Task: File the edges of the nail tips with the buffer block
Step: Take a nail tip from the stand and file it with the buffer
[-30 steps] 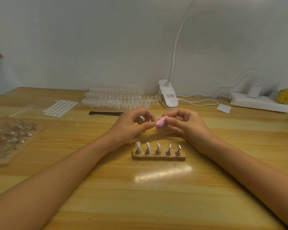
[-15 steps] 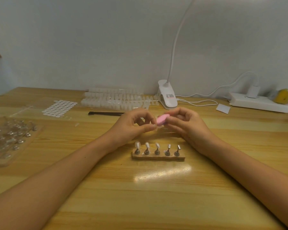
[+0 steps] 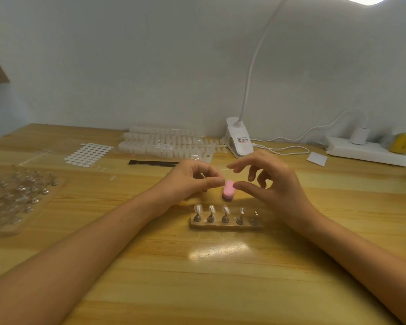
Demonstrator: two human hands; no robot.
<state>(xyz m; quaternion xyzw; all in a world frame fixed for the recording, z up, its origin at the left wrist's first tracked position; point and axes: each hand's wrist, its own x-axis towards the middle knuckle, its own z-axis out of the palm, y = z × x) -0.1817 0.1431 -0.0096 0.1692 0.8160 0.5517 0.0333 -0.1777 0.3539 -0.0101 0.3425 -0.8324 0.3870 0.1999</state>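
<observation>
Buffer block (image 3: pixel 229 189) between our hands.
Our left hand (image 3: pixel 192 181) pinches a clear nail tip (image 3: pixel 223 170); right hand (image 3: pixel 275 184) fingers are spread.

From my remote seat this looks like a small home nail-craft workstation, not a salon. I see a wooden table (image 3: pixel 220 277) pushed against a plain white wall (image 3: pixel 150 66), lit by a clip-on desk lamp (image 3: pixel 239 139) whose cable runs towards a white power strip (image 3: pixel 370 153). Strips of clear nail tips (image 3: pixel 164 143), a sheet of adhesive tabs (image 3: pixel 88 154), a black nail file (image 3: pixel 154 163), a wooden display stand (image 3: pixel 225 225) and a clear tray of metal holders (image 3: pixel 19 195) lie on the table.
</observation>
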